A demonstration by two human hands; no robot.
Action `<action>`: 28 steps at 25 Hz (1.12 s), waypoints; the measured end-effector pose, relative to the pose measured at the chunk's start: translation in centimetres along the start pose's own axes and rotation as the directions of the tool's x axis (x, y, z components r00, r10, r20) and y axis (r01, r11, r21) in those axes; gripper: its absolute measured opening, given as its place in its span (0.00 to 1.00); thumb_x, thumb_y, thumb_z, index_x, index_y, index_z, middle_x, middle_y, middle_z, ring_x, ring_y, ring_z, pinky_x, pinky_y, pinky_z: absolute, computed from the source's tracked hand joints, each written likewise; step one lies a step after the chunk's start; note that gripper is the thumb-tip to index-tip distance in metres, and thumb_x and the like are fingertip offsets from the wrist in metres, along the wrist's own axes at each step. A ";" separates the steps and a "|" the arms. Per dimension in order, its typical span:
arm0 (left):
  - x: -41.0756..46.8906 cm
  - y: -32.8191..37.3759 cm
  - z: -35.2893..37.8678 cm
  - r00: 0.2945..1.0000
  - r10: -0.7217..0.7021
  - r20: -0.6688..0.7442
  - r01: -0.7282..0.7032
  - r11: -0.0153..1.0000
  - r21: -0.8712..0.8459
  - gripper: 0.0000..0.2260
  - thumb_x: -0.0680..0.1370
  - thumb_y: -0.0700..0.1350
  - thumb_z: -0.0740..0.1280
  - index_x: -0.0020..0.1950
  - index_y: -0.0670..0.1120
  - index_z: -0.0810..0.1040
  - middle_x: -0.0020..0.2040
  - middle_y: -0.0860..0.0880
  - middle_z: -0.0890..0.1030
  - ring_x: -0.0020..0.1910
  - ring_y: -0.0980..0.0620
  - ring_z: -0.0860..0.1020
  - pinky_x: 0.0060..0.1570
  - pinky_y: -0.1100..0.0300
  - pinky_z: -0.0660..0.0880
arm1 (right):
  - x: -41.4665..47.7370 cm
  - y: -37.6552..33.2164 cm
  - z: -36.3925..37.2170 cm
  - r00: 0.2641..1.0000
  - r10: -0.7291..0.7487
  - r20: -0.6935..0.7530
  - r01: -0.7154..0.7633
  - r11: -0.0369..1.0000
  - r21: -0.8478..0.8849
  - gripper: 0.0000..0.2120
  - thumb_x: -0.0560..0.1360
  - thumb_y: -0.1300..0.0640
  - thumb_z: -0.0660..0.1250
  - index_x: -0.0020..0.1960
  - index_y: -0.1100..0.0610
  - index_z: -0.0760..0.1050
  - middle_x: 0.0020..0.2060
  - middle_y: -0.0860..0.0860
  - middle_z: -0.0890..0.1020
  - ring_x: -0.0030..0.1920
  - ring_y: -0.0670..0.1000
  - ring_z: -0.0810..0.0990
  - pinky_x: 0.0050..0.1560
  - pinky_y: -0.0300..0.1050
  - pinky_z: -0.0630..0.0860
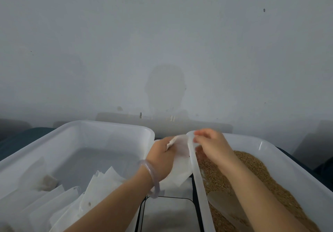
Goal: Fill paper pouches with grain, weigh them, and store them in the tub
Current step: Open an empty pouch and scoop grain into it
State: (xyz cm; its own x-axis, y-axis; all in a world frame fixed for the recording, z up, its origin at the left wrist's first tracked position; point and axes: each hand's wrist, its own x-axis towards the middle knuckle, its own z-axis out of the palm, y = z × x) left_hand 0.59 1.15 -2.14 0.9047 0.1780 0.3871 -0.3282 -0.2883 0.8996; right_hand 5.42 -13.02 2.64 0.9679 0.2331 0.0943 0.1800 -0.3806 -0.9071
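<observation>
Paper pouches [68, 201] lie heaped in the left tub [108, 125]. Between the tubs the left hand [160, 157] grips one pouch [180, 170]; the right hand [210, 146] sets curled fingers [199, 139] at its top edge, too blurred to tell if pinching. Grain [252, 174] lies in the right tub [292, 161].

Two bare forearms in shot. Left hand [162, 157]: one smooth translucent bangle [152, 175] at the wrist, pale lilac-grey, round section, sitting loose. Right hand [213, 146]: wrist and fingers bare, fingertips motion-blurred.
</observation>
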 end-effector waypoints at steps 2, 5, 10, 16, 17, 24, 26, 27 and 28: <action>0.0 -0.7 0.7 0.997 -0.057 0.057 0.054 0.997 0.052 0.14 0.78 0.33 0.59 0.39 0.45 0.78 0.33 0.52 0.75 0.35 0.54 0.71 0.36 0.62 0.68 | -0.6 -0.7 -1.3 0.966 -0.253 0.054 0.256 0.965 -0.053 0.11 0.75 0.64 0.63 0.47 0.48 0.77 0.43 0.46 0.82 0.41 0.42 0.79 0.43 0.34 0.75; 0.2 -0.9 0.8 0.993 -0.085 0.082 0.089 0.995 -0.042 0.06 0.74 0.34 0.66 0.43 0.43 0.81 0.35 0.48 0.76 0.35 0.52 0.72 0.38 0.59 0.70 | -2.1 -1.1 -2.2 0.869 -0.371 0.328 0.458 0.855 -0.244 0.09 0.71 0.55 0.71 0.46 0.41 0.77 0.44 0.35 0.80 0.46 0.32 0.77 0.44 0.24 0.70; 0.1 -0.9 0.3 0.987 -0.126 0.101 0.144 0.969 -0.201 0.11 0.71 0.35 0.72 0.46 0.52 0.80 0.35 0.50 0.84 0.35 0.53 0.81 0.38 0.60 0.77 | -2.4 0.3 -1.7 0.838 -0.463 0.289 0.545 0.735 -0.403 0.09 0.68 0.51 0.74 0.45 0.41 0.77 0.45 0.36 0.79 0.53 0.31 0.69 0.47 0.24 0.66; -0.1 -0.6 0.0 0.963 -0.164 0.215 0.199 0.969 -0.149 0.16 0.67 0.40 0.77 0.51 0.47 0.78 0.38 0.49 0.84 0.37 0.52 0.82 0.38 0.61 0.76 | -2.3 1.1 -2.7 0.842 -0.451 0.295 0.536 0.756 -0.376 0.06 0.71 0.50 0.71 0.38 0.43 0.74 0.45 0.39 0.76 0.46 0.41 0.76 0.45 0.31 0.70; -0.1 -0.5 -0.2 0.957 -0.171 0.233 0.209 0.967 -0.147 0.17 0.66 0.41 0.77 0.52 0.47 0.78 0.39 0.48 0.84 0.38 0.51 0.82 0.38 0.60 0.76 | -2.4 1.0 -2.9 0.851 -0.426 0.308 0.514 0.795 -0.321 0.05 0.71 0.50 0.71 0.38 0.44 0.75 0.43 0.40 0.76 0.43 0.42 0.76 0.43 0.32 0.71; -0.7 0.2 -0.9 0.869 -0.202 0.452 0.283 0.951 -0.120 0.18 0.64 0.42 0.76 0.52 0.46 0.79 0.43 0.45 0.82 0.42 0.49 0.80 0.46 0.52 0.77 | -2.7 0.8 -3.5 0.772 -0.327 0.545 0.516 0.823 -0.236 0.17 0.73 0.46 0.69 0.46 0.61 0.80 0.34 0.55 0.72 0.37 0.50 0.69 0.39 0.46 0.65; -0.7 0.5 -1.4 0.797 -0.257 0.547 0.380 0.917 -0.123 0.19 0.63 0.41 0.75 0.52 0.44 0.78 0.43 0.45 0.81 0.41 0.48 0.80 0.42 0.55 0.77 | -2.7 0.8 -4.4 0.795 -0.350 0.495 0.492 0.849 -0.190 0.20 0.72 0.44 0.67 0.46 0.63 0.81 0.34 0.62 0.74 0.38 0.52 0.69 0.40 0.48 0.65; -0.6 0.7 -1.6 0.770 -0.262 0.582 0.404 0.906 -0.127 0.20 0.63 0.42 0.75 0.52 0.43 0.77 0.44 0.44 0.80 0.42 0.48 0.80 0.43 0.56 0.77 | -2.8 0.7 -4.6 0.796 -0.364 0.484 0.494 0.852 -0.172 0.20 0.71 0.44 0.67 0.46 0.62 0.82 0.36 0.66 0.75 0.38 0.53 0.69 0.41 0.48 0.65; -0.6 0.8 -1.6 0.764 -0.238 0.600 0.400 0.904 -0.150 0.21 0.62 0.43 0.75 0.53 0.43 0.77 0.46 0.44 0.80 0.44 0.48 0.80 0.44 0.56 0.76 | -3.0 0.8 -4.6 0.785 -0.373 0.494 0.503 0.850 -0.157 0.21 0.71 0.43 0.66 0.46 0.61 0.82 0.36 0.67 0.75 0.38 0.53 0.69 0.41 0.48 0.65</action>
State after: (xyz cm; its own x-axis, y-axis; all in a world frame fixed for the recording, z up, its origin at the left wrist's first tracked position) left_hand -0.67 2.32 -1.32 0.9323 -0.3595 -0.0399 0.0240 -0.0484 0.9985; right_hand 3.48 -18.08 3.54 0.6062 0.7671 0.2102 0.6672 -0.3466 -0.6593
